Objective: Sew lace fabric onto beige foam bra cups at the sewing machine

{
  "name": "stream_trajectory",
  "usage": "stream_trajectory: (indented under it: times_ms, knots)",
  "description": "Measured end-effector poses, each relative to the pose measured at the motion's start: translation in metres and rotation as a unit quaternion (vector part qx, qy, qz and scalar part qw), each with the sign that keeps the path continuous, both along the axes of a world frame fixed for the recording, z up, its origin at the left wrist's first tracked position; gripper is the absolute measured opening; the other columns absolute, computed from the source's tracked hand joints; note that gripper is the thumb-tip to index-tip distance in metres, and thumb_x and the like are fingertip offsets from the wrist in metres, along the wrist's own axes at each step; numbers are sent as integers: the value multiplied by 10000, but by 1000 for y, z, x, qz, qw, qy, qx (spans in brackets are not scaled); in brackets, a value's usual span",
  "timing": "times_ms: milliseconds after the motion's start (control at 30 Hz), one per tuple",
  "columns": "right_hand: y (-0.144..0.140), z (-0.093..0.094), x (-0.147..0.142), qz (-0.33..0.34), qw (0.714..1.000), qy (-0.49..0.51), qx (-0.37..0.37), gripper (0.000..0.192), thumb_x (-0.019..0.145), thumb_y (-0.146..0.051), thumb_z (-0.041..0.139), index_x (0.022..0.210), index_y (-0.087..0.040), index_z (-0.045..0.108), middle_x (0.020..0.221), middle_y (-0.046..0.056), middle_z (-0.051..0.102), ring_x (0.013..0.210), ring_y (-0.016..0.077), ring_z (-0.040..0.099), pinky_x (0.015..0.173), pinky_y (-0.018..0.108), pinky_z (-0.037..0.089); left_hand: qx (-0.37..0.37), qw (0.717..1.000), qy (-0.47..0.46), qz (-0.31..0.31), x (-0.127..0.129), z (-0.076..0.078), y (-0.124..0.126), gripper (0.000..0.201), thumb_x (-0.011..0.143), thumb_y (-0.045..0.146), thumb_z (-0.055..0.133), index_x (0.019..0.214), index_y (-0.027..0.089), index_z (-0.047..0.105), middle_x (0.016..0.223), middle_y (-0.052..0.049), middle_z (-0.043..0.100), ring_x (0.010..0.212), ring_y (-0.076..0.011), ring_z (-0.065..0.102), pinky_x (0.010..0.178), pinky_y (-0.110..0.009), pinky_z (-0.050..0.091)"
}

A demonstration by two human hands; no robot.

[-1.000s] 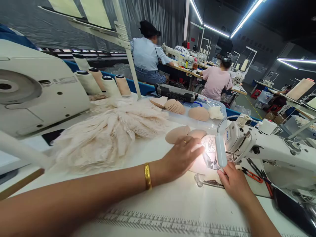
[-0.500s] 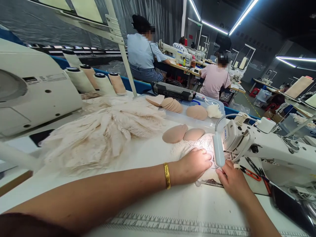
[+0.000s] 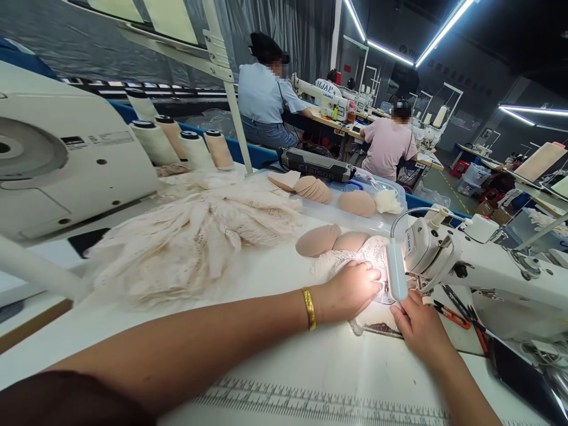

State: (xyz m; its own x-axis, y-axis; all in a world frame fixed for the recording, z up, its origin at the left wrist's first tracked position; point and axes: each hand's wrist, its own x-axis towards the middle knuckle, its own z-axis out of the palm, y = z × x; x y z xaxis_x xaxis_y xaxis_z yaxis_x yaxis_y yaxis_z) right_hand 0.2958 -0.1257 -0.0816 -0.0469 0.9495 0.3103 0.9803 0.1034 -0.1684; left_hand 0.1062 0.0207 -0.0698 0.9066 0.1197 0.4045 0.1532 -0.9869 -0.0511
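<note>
White lace fabric (image 3: 331,260) lies bunched at the needle end of a white sewing machine (image 3: 470,254). My left hand (image 3: 352,290), with a gold bangle at the wrist, rests on it with curled fingers gripping the lace. To its right, my right hand (image 3: 421,325) is close under the machine head, its fingers bent inward. A lit lamp (image 3: 396,272) hides some fingertips and the needle area, so what the right fingers pinch cannot be made out. Two beige oval pads (image 3: 317,241) lie just behind the lace.
A heap of cream lace (image 3: 199,236) covers the left of the table. Behind stand thread cones (image 3: 197,151) and a clear tray (image 3: 306,207) with more pads. Orange-handled snips (image 3: 457,316) and a dark phone-like slab (image 3: 523,378) lie right. A ruler strip (image 3: 310,399) runs along the front. Co-workers sit beyond.
The camera view has shifted slightly, so things at the left appear further right. The lace beside my left hand is bunched a little differently. Both hands stay near the machine head.
</note>
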Motion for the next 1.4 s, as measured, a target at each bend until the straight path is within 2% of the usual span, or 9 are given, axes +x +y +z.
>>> stream_trajectory:
  times_ms: [233, 367, 600, 833, 967, 1067, 1200, 1300, 1400]
  knots:
    - [-1, -1, -4, 25, 999, -2, 44, 287, 1046, -265, 385, 1116, -243, 663, 896, 62, 711, 802, 220, 661, 677, 309, 481, -40, 997, 63, 12, -5, 10, -1, 123, 921, 200, 619, 805, 172, 653, 907, -61, 677, 902, -255, 588, 741, -400, 402]
    - [4, 1, -22, 38, 998, 14, 43, 308, 1039, -294, 423, 1269, -241, 620, 811, 39, 709, 735, 210, 643, 667, 299, 469, -61, 994, 82, 28, -22, 15, -12, 173, 905, 238, 672, 754, 165, 628, 858, -53, 673, 824, -235, 593, 701, -377, 415]
    - [18, 9, -67, 78, 996, 32, -33, 289, 1037, -253, 393, 844, -231, 607, 745, 5, 625, 695, 163, 582, 630, 254, 401, -50, 995, 81, 37, -76, 13, -32, 117, 892, 123, 632, 790, 168, 596, 864, -46, 652, 794, -229, 572, 650, -364, 407]
    - [-32, 17, -70, 122, 989, 57, -54, 257, 1053, -261, 391, 872, -231, 570, 772, 15, 604, 688, 172, 576, 618, 274, 447, -59, 990, 94, 86, -149, 20, -55, 152, 830, 35, 618, 805, 178, 574, 857, -54, 647, 782, -235, 566, 704, -382, 440]
    - [-30, 17, -81, 157, 986, 45, 27, 195, 1044, -287, 460, 1138, -235, 622, 1066, 103, 673, 992, 251, 635, 821, 384, 529, -76, 987, 98, 105, -175, 24, -77, 113, 850, 65, 608, 849, 175, 584, 889, -57, 659, 814, -238, 585, 742, -382, 456]
    - [-12, 11, -105, 183, 980, -11, 76, 354, 1032, -332, 510, 1377, -261, 538, 1401, 147, 584, 1340, 339, 487, 1014, 526, 441, -122, 982, 91, 115, -187, 29, -92, 98, 844, 102, 616, 839, 180, 556, 897, -52, 656, 806, -224, 585, 743, -355, 453]
    - [-8, 13, -134, 221, 975, -12, 25, 219, 1043, -190, 451, 1108, -235, 655, 1199, 102, 702, 1185, 267, 596, 1034, 484, 398, -229, 954, 90, 168, -208, 48, -107, 83, 859, 119, 554, 856, 197, 524, 804, -4, 616, 731, -184, 572, 682, -288, 418]
    - [-40, 31, -148, 237, 968, 76, -33, 268, 1044, -191, 396, 957, -225, 647, 902, 69, 694, 880, 226, 629, 885, 403, 467, -322, 925, 84, 182, -228, 60, -119, 161, 839, 80, 488, 921, 206, 545, 797, 23, 617, 707, -157, 580, 680, -252, 409]
    - [-87, 37, -156, 267, 912, 238, -199, 203, 1056, -282, 432, 1043, -261, 634, 876, 18, 688, 778, 175, 641, 713, 280, 501, -383, 906, 120, 136, -242, 52, -137, 243, 826, 48, 485, 960, 220, 592, 799, 38, 658, 700, -150, 609, 665, -238, 406]
